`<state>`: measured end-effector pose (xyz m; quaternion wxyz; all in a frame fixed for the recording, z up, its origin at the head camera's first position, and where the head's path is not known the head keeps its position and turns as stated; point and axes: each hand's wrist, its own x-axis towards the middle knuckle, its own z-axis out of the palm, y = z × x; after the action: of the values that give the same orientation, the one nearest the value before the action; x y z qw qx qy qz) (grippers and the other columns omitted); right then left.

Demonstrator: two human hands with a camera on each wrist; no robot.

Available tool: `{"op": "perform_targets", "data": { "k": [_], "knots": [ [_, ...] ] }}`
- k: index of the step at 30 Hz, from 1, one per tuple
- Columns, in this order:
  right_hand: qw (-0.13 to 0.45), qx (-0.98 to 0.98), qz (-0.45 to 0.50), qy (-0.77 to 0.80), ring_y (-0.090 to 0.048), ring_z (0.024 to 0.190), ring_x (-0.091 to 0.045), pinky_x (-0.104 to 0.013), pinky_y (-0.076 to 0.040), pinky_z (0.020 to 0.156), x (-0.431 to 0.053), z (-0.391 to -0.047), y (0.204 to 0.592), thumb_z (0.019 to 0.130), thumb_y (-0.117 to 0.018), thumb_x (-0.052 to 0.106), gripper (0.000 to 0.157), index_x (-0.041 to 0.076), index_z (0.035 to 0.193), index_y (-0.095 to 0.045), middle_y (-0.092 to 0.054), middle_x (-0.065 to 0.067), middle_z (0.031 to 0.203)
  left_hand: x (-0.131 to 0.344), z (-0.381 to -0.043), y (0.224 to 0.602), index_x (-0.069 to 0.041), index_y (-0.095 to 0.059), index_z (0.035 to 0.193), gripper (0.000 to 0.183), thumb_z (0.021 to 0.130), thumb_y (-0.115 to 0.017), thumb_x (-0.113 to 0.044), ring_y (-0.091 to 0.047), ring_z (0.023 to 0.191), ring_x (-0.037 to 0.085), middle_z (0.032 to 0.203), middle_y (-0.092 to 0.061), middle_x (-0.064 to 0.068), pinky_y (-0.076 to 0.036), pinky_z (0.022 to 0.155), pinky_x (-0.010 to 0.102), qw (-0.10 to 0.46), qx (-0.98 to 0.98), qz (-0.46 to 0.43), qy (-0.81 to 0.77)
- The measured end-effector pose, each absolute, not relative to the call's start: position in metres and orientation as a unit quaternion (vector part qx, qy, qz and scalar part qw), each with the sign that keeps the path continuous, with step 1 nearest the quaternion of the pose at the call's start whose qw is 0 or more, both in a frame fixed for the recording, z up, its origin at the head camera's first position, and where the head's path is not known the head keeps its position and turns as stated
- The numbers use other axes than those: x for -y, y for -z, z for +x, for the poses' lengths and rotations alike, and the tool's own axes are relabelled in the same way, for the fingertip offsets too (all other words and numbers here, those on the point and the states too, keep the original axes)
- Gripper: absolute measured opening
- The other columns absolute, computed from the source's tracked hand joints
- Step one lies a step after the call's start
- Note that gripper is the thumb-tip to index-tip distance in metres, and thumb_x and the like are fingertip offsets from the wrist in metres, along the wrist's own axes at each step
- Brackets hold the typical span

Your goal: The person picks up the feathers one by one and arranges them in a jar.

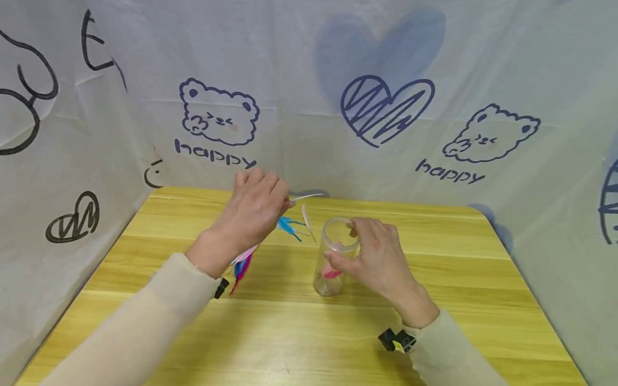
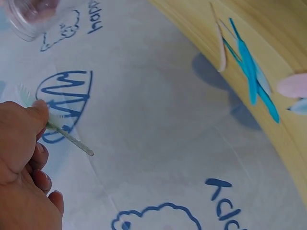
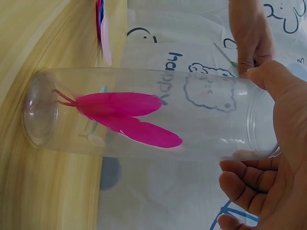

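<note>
Between thumb and fingers, my left hand [image 1: 256, 206] pinches a pale green-white feather [image 2: 72, 139] by its shaft, above the table and left of the jar's mouth. My right hand [image 1: 381, 257] holds a clear cylindrical jar [image 1: 325, 287] close to its open rim, with the thumb on one side and fingers on the other. The jar stands upright on the table. Two bright pink feathers [image 3: 120, 104] are inside it, quills down at the bottom, as the right wrist view shows.
On the wooden table [image 1: 289, 343], blue feathers [image 1: 288, 228] and a cream feather [image 1: 306, 217] lie beyond the left hand. Several pink, blue and magenta feathers [image 1: 243, 266] lie partly beneath the left forearm. White cloth [image 1: 299, 134] with drawings hangs around the table.
</note>
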<state>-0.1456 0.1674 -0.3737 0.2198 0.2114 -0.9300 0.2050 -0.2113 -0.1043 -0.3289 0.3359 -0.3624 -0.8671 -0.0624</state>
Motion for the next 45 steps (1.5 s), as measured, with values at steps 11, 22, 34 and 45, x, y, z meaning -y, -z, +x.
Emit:
{"op": "perform_targets", "data": {
  "k": [11,22,34,45],
  "knots": [
    [0.231,0.926,0.218,-0.202,-0.064,0.092,-0.026,-0.050,-0.044,0.086,-0.167,-0.147,0.374,0.078,-0.090,0.049,0.061,0.007,0.112,-0.061,-0.067,-0.006,0.097,0.081,-0.201,0.312,-0.007,-0.049,0.088,0.031,0.105,-0.067,-0.026,-0.034,0.080,0.027,0.081,-0.041,0.004,-0.025,0.079,0.047,0.348,0.849,-0.390,0.082],
    [0.239,0.924,0.218,-0.202,-0.066,0.093,-0.026,-0.050,-0.044,0.085,-0.166,-0.147,0.374,0.077,-0.090,0.049,0.063,0.005,0.113,-0.062,-0.069,-0.008,0.099,0.053,-0.187,0.300,-0.010,-0.056,0.094,0.024,0.104,-0.066,-0.028,-0.037,0.083,0.027,0.085,-0.049,0.003,-0.028,0.080,0.047,0.358,0.822,-0.425,0.124],
    [0.237,0.924,0.225,-0.200,-0.066,0.091,-0.025,-0.051,-0.045,0.083,-0.168,-0.147,0.374,0.079,-0.089,0.047,0.073,0.007,0.134,-0.061,-0.070,-0.005,0.098,0.025,-0.182,0.301,-0.010,-0.059,0.093,0.021,0.100,-0.072,-0.025,-0.041,0.085,0.025,0.086,-0.055,0.002,-0.029,0.078,0.043,0.341,0.806,-0.444,0.193],
    [0.206,0.933,0.207,-0.208,-0.062,0.091,-0.022,-0.050,-0.043,0.086,-0.166,-0.146,0.371,0.081,-0.087,0.049,0.069,0.008,0.131,-0.063,-0.066,-0.001,0.097,0.022,-0.186,0.313,-0.011,-0.061,0.094,0.020,0.101,-0.071,-0.027,-0.040,0.086,0.022,0.089,-0.057,-0.001,-0.024,0.079,0.038,0.260,0.831,-0.436,0.226]
  ]
}}
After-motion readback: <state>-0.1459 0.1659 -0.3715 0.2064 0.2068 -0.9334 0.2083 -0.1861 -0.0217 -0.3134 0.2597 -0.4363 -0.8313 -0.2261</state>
